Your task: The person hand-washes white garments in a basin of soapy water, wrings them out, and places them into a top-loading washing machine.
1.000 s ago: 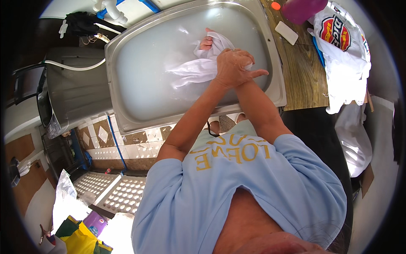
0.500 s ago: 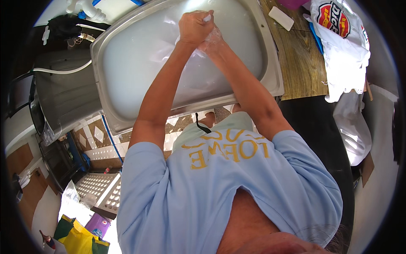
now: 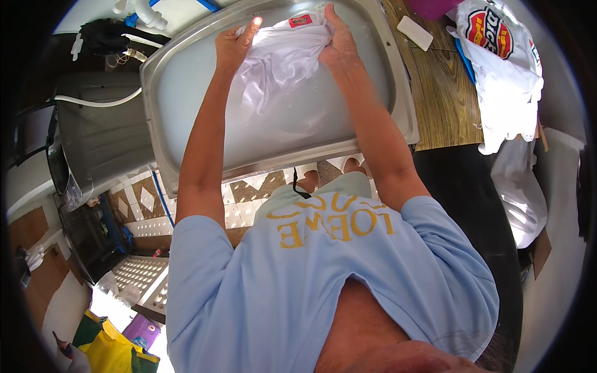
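A wet white garment (image 3: 280, 59) with a small red label (image 3: 300, 22) at its upper edge is stretched between my hands. My left hand (image 3: 233, 51) grips its left side, thumb up. At its right side my right hand (image 3: 339, 42) has hold of the fabric, with the thumb pointing up. The lower part of the cloth hangs down into cloudy whitish water (image 3: 186, 105). That water fills a wide metal sink (image 3: 402, 93) in front of me.
On the wooden counter (image 3: 444, 105) to the right lie a white rectangular block (image 3: 415, 33) and a white printed cloth (image 3: 507, 81) draped over the edge. A purple object (image 3: 429, 7) sits behind them. Left of the sink are a pale hose (image 3: 99, 104) and a dark grey surface (image 3: 106, 137).
My hands were clasped together around the bunched cloth over the water. They have now moved apart, left and right, and the garment is spread open with its red label showing.
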The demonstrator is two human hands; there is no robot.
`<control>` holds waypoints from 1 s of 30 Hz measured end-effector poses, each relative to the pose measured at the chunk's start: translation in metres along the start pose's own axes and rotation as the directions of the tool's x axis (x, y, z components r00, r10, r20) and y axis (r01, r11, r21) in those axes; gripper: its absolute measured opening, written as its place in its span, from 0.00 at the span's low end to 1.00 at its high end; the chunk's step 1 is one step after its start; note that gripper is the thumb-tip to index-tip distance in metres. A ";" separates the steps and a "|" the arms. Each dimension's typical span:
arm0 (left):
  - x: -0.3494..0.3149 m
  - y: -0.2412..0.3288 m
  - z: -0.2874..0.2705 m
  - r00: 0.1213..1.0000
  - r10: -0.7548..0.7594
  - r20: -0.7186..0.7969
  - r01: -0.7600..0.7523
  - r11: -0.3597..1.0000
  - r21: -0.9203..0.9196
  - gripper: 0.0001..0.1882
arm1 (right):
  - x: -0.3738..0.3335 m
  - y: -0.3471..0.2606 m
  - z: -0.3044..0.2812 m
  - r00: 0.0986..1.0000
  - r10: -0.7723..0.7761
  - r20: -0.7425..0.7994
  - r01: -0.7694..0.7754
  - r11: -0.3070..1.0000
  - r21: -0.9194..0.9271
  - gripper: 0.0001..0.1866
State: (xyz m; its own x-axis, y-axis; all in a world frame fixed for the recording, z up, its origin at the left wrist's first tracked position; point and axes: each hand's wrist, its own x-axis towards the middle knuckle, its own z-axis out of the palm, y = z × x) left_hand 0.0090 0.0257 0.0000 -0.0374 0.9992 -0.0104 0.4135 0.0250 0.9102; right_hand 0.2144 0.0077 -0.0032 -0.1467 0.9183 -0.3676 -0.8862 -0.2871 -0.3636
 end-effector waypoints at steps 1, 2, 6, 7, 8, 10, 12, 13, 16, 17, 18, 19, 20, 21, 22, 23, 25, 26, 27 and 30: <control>-0.006 0.005 -0.011 0.980 -0.032 0.196 0.019 0.998 0.068 0.18 | 0.008 -0.008 -0.007 0.998 -0.019 0.066 0.016 0.999 0.040 0.22; -0.010 0.004 -0.018 0.958 0.020 0.285 -0.048 0.995 0.090 0.18 | 0.015 -0.011 -0.018 0.991 -0.040 0.130 0.029 0.996 0.079 0.22; -0.024 0.003 -0.037 0.949 0.050 0.311 0.046 0.955 -0.293 0.19 | 0.005 0.014 0.000 0.983 -0.036 -0.182 0.027 0.998 -0.050 0.16; -0.022 0.013 -0.035 0.966 0.016 0.260 0.120 0.858 -0.499 0.18 | 0.009 0.024 -0.001 0.975 0.014 -0.220 -0.025 0.999 -0.046 0.17; -0.025 0.024 -0.017 0.946 0.022 0.323 0.218 0.695 -0.685 0.16 | 0.016 0.036 -0.006 0.964 0.063 -0.259 -0.076 0.996 -0.040 0.17; -0.052 0.049 0.035 0.968 0.066 0.243 0.144 0.646 -0.749 0.14 | 0.017 0.056 -0.004 0.980 0.171 -0.097 -0.172 0.985 -0.002 0.17; -0.072 0.063 0.104 0.791 0.609 -0.050 -0.591 0.742 -0.317 0.13 | 0.047 0.052 -0.052 0.705 0.307 0.639 -0.509 0.847 0.155 0.15; -0.075 0.062 0.115 0.764 0.642 -0.054 -0.642 0.752 -0.149 0.14 | 0.048 0.052 -0.067 0.679 0.259 0.687 -0.557 0.791 0.253 0.15; -0.073 0.055 0.120 0.761 0.644 -0.075 -0.611 0.751 0.249 0.17 | 0.022 0.057 -0.064 0.883 0.044 0.468 -0.158 0.965 0.208 0.15; -0.051 0.045 0.109 0.807 0.580 -0.109 -0.534 0.797 0.283 0.18 | 0.009 0.060 -0.047 0.935 -0.091 0.342 0.070 0.995 0.074 0.15; -0.033 0.036 0.092 0.932 0.330 -0.147 -0.309 0.939 0.150 0.17 | 0.001 0.063 -0.019 0.997 0.012 0.078 -0.011 1.000 -0.007 0.14; -0.015 0.030 0.078 0.987 0.065 -0.148 -0.065 0.998 0.004 0.17 | -0.004 0.064 0.004 0.978 0.087 -0.192 -0.102 0.992 -0.072 0.14; -0.007 0.024 0.063 0.982 0.039 -0.186 -0.040 0.999 -0.003 0.16 | -0.010 0.072 0.013 0.984 0.087 -0.154 -0.097 0.993 -0.061 0.13; -0.007 0.021 0.071 0.963 0.203 -0.175 -0.191 0.978 0.086 0.16 | -0.003 0.067 -0.003 0.992 0.109 0.059 -0.112 0.992 0.055 0.13; -0.013 0.018 0.083 0.913 0.372 -0.165 -0.349 0.925 0.153 0.16 | 0.006 0.064 -0.029 0.956 0.103 0.275 -0.151 0.976 0.160 0.13; -0.021 0.023 0.096 0.843 0.515 -0.155 -0.490 0.854 0.177 0.15 | 0.019 0.059 -0.050 0.874 0.062 0.482 -0.204 0.947 0.247 0.13; -0.042 0.036 0.117 0.773 0.626 -0.107 -0.610 0.779 0.144 0.15 | 0.035 0.053 -0.078 0.641 -0.017 0.767 -0.319 0.904 0.286 0.16; -0.046 0.034 0.116 0.764 0.638 -0.098 -0.622 0.768 0.151 0.15 | 0.031 0.054 -0.072 0.742 0.036 0.670 -0.272 0.929 0.251 0.17; -0.040 0.029 0.110 0.776 0.623 -0.097 -0.608 0.780 0.148 0.15 | 0.026 0.055 -0.065 0.823 0.089 0.560 -0.237 0.951 0.197 0.18; 0.003 -0.002 0.058 0.953 0.185 -0.240 -0.214 0.972 -0.098 0.13 | -0.020 0.054 0.018 0.956 0.088 -0.281 -0.133 0.981 -0.143 0.21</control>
State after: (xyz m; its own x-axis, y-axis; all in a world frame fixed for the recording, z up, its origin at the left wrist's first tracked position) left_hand 0.0605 0.0302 -0.0257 -0.1776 0.9496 0.2581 0.3203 -0.1922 0.9276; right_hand 0.1617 -0.0211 -0.0005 -0.0950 0.7756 -0.6241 -0.7871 -0.4423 -0.4299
